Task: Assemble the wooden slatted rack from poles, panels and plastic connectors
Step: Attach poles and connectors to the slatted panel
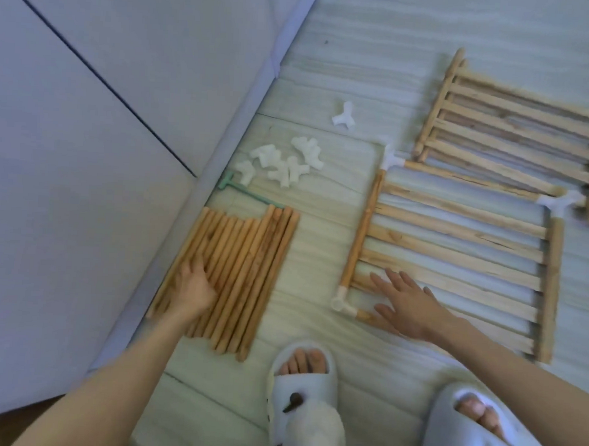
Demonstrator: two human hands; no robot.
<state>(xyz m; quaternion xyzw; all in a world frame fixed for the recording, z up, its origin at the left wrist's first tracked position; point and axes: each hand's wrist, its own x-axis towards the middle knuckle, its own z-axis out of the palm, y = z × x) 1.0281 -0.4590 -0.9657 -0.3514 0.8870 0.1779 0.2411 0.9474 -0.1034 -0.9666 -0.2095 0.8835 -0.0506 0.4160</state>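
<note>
Left hand [194, 285] is down on the row of loose wooden poles [229, 277], which lie side by side on the pale floor [320, 224] next to the grey mat [87, 109]. Its fingers are blurred; they seem to curl onto the poles, but whether they actually grip one I cannot tell.

Over on the other side, the right hand [410, 305] lies flat, fingers straight and spread apart, across the near corner of the slatted panel [455, 251]. Fingertips rest on the lowest slats, the palm over the near pole of the frame.

That panel sits inside a partly built frame: a white corner connector [341, 303] at the near left joins two poles, another connector [390, 159] stands at the far left corner, and a third [560, 202] caps the far right.

Beyond it, a second slatted panel [516, 132] lies flat on the floor, close to the frame's far pole.

A heap of spare white connectors [282, 164] lies past the pole row, one stray connector [344, 115] farther off. A small green tool [240, 189] rests just beyond the pole ends.

Two grey slippers [305, 387] stand at the bottom edge.
</note>
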